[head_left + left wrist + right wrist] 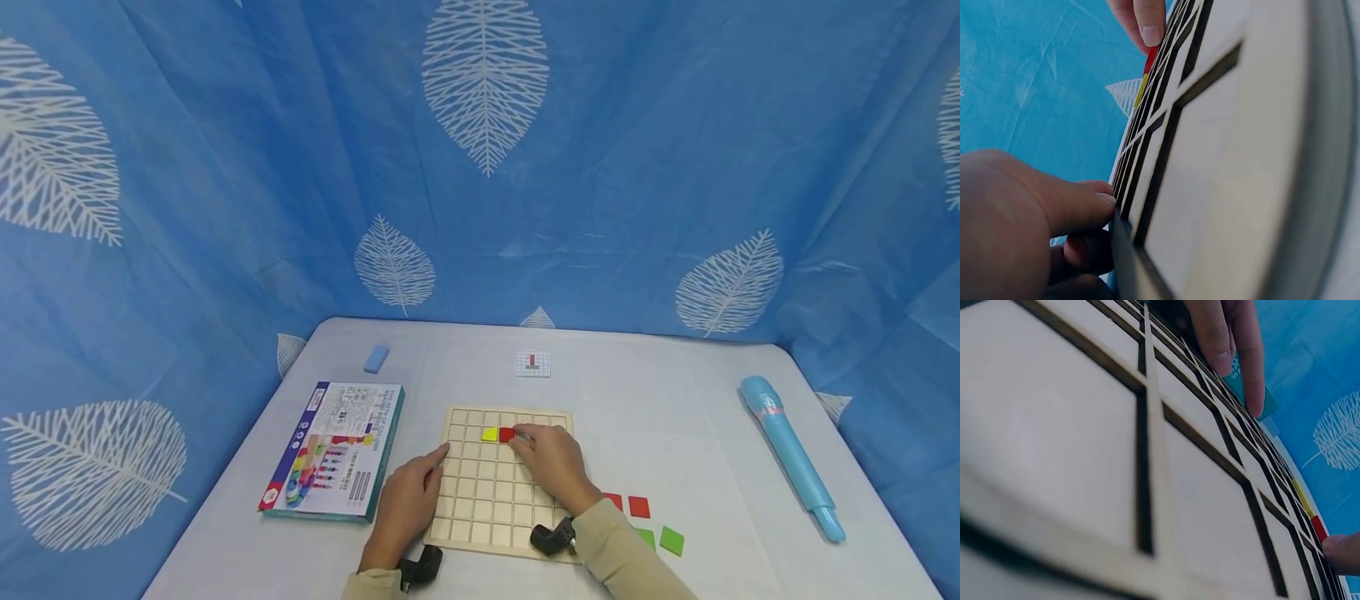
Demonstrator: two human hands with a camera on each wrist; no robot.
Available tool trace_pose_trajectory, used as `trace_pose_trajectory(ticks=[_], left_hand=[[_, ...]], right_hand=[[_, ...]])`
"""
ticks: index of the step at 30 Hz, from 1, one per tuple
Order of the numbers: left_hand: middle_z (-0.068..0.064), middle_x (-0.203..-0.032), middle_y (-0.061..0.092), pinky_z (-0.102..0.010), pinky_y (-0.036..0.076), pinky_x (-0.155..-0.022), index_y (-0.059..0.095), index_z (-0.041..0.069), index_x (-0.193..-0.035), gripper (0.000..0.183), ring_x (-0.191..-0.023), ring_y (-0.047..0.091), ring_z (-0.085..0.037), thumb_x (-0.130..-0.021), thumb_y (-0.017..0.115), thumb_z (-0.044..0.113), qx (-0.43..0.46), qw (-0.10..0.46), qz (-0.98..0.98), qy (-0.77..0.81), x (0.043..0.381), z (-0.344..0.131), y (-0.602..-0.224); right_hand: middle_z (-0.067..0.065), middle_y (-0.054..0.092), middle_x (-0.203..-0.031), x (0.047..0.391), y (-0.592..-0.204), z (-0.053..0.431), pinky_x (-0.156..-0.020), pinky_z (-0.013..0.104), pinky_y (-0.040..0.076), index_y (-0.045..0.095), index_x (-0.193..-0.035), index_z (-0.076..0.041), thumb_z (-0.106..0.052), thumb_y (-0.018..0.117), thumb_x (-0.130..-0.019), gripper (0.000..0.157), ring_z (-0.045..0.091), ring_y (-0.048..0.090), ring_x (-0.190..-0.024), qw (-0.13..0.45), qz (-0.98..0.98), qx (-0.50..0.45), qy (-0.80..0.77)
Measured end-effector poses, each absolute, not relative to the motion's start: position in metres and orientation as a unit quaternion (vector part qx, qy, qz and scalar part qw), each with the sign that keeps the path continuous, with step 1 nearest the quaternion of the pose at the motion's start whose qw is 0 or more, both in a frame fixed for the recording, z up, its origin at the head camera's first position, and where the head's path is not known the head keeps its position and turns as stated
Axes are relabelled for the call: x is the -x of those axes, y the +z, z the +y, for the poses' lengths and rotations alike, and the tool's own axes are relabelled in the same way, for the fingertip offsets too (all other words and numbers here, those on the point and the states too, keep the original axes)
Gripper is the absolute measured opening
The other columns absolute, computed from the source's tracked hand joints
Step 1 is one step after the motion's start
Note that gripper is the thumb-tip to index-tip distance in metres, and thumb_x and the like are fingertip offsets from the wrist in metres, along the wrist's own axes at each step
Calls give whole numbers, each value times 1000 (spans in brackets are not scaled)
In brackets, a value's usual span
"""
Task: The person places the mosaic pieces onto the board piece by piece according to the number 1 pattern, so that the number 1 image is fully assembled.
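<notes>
A square wooden grid board (480,489) lies on the table. My right hand (553,461) reaches over its far part and pinches a red square tile (507,435) between thumb and index fingertips. Directly left of that tile, a yellow tile (490,433) sits on the grid. Along the board's left edge rests my left hand (408,498), its index finger fairly straight and touching the rim. From the right wrist view, a fingertip of the right hand (1342,553) meets the red tile's edge. The left wrist view shows the left hand (1029,219) against the board's side.
Left of the board lies a printed box (337,450), with a small blue block (377,359) behind it. A pattern card (532,363) is at the back. Loose red tiles (639,507) and green tiles (672,541) lie right of the board. Farther right is a light-blue microphone-shaped object (791,454).
</notes>
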State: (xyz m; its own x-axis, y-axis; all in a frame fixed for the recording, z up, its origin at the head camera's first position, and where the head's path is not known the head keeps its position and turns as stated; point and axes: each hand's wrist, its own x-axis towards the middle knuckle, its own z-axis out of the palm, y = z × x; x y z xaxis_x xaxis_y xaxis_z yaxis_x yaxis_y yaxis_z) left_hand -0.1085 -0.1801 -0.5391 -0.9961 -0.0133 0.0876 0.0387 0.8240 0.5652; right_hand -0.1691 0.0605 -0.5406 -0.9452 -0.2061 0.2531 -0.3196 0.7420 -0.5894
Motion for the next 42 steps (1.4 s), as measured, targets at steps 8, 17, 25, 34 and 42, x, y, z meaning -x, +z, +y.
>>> trace_pose_trajectory(ticks=[8,17,25,34,42], left_hand=[[8,-67,45,-27,36,-57,66,17,-138,37,-61,42,-8,-102,62,17,7,48,-953,-299,108,-180,-538],[9,-68,46,-28,36,-58,66,17,-139,37,-62,43,-8,-102,62,18,5,44,-953,-301,106,-180,-539],[8,-69,47,-27,36,-58,66,17,-139,37,-61,43,-8,-103,61,18,8,39,-952,-303,107,-181,-539],[10,-77,57,-31,40,-65,66,16,-138,36,-70,49,-10,-103,61,18,13,47,-952,-301,110,-182,-536],[10,-75,54,-30,39,-64,66,16,-139,37,-69,48,-10,-103,61,19,6,38,-953,-301,109,-181,-537]], right_hand=[[1,78,-92,172,-544,58,-69,39,55,81,-104,-13,-24,82,-87,21,23,72,-87,113,-926,-135,334],[-5,71,-69,171,-543,57,-57,30,48,81,-102,-12,-22,82,-86,19,9,59,-61,102,-923,-116,354],[-14,52,-52,168,-540,63,-52,26,38,82,-103,-14,-23,80,-87,18,3,37,-51,92,-912,-90,389],[-11,34,-49,161,-519,85,-46,25,25,82,-94,-14,-22,81,-89,9,5,27,-45,148,-877,-74,452],[-8,31,-49,147,-500,120,-45,25,23,82,-93,-14,-35,83,-87,21,7,23,-46,138,-874,-39,464]])
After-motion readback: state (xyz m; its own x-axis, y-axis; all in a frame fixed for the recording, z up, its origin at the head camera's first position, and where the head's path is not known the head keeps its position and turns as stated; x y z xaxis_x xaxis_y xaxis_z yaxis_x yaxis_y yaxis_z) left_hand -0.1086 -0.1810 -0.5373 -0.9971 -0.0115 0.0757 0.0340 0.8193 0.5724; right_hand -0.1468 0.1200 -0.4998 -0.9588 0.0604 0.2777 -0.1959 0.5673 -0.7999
